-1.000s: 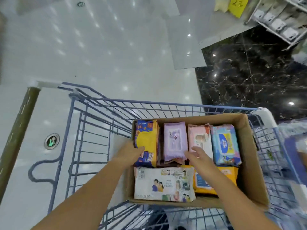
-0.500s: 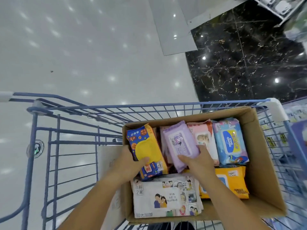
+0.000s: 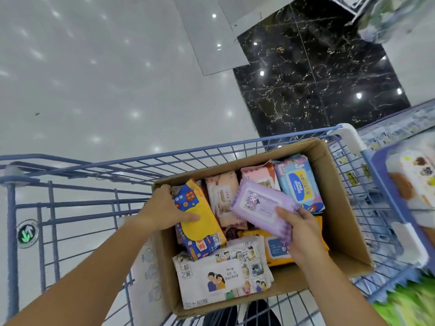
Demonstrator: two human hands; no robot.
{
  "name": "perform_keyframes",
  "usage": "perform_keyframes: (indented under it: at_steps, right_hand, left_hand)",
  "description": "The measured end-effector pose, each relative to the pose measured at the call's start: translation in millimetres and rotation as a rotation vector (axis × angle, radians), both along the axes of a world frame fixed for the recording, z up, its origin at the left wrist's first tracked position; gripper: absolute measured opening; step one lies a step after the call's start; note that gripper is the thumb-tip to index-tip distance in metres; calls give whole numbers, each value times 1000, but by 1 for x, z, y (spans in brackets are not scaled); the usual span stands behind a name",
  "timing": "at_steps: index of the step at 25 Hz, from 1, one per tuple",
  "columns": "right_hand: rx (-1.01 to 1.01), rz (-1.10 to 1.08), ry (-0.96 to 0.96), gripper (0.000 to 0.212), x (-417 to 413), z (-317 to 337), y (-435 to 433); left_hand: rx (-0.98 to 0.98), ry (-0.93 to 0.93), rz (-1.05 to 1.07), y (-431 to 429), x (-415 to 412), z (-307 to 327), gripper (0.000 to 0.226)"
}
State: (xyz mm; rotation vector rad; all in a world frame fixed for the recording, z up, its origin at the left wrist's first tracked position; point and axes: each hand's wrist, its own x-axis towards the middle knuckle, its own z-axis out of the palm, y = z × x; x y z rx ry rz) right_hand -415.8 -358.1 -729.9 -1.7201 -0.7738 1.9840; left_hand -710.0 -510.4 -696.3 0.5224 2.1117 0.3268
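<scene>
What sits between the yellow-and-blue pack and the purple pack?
In the head view, a pink-and-cream pack stands there, between the yellow-and-blue pack and the purple pack.

Supermkt: blue wire shopping cart [image 3: 10, 220] on glossy tile floor [image 3: 106, 90], stocked shelf [image 3: 400, 130] at right.

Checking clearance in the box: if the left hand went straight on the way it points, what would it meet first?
The left hand holds the yellow and blue pack; going on, it would probably meet the beige pack right beside it first, though depth is unclear.
</scene>
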Motion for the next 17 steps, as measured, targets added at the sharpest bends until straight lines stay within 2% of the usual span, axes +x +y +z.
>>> perform_keyframes:
  at_steps: [2,4,5,7,8,9,10,12,13,14,15,17]
  right_hand:
    - [85,22,14,48,17,20,18]
    - [183,275,14,59,31,40,57]
    - [209,510,-61,53,27,48,82]
    - [289,1123,-325,25,-6,56,123]
    - [370,1405,-438,31,-30,58,128]
    - [461,1593,-484,38,-55,55,124]
    - [560,1674,-514,41,-76,52,112]
    - [891,1663,-611,40,-89,39,88]
    - [977,1570,-646,45,-78,33,79]
    - [960,1424,-665,53,-58,27,73]
    - [860,1251,-682,60,-31,23,66]
    - [568,899,-662,68,21,15,48]
  left_hand:
    - [40,-79,29,2,0,-3,53]
    - [56,-118,70,4,5,-6,57]
    - [68,-137,128,3,8,-8,64]
    - [123,-171,253,3,14,-15,74]
    - [152,-180,296,4,16,-18,76]
    - [182,-182,330,4,19,-19,75]
    - [207,-176,353,4,22,-18,74]
    - [241,-185,389,4,26,-20,72]
    - [247,-200,416,3,27,-20,71]
    - [246,-212,446,3,26,-19,71]
    - [247,-216,466,3,25,-18,70]
    - [260,-212,522,-1,23,-16,68]
